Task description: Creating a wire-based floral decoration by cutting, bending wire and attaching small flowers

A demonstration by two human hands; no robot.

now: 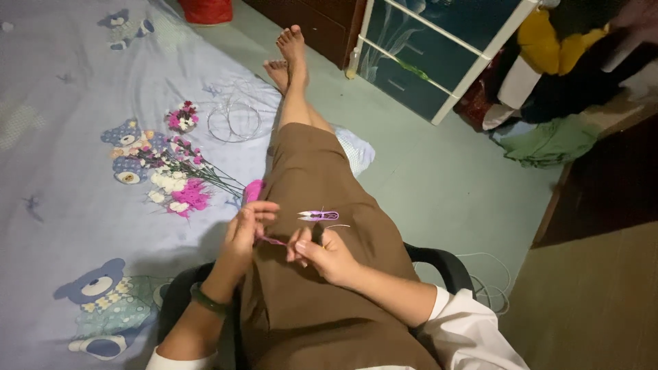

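fingers of the left hand and the right hand pinch the ends of a thin pink strand over the lap. purple snips rest on the brown trousers. artificial flowers lie on the bedsheet nearby.

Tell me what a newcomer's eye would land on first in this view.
First, the two hands meeting over the lap in brown trousers: the left hand and right hand pinch a thin pink strand between them. Just above lies a small purple thread snip on the thigh. To the left, a bunch of pink and white artificial flowers lies on the pale blue bear-print sheet.
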